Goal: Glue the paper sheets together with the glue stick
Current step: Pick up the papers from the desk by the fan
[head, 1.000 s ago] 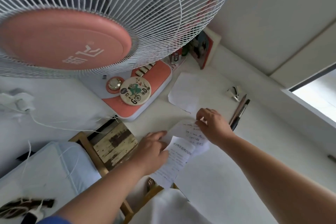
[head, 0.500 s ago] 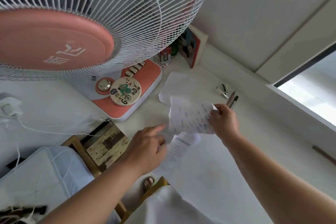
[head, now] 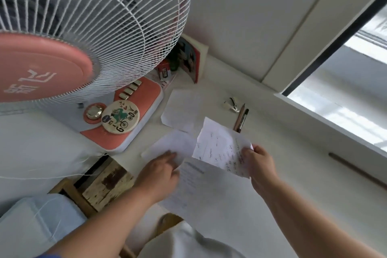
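Note:
My right hand pinches the right edge of a handwritten paper sheet and holds it lifted above the white desk. My left hand presses flat on two overlapping sheets: a blank one to its upper left and a printed sheet lying under the lifted one. A further blank sheet lies farther back near the fan base. I cannot make out a glue stick; a small red and white box stands behind the fan.
A large white and pink fan with its base fills the left. A stapler, a pencil and a pen lie right of the papers. A book leans on the wall. A wooden chair is below.
My right hand peeled the handwritten sheet off the printed one and raised it to the right. My left hand slid forward onto the sheets on the desk.

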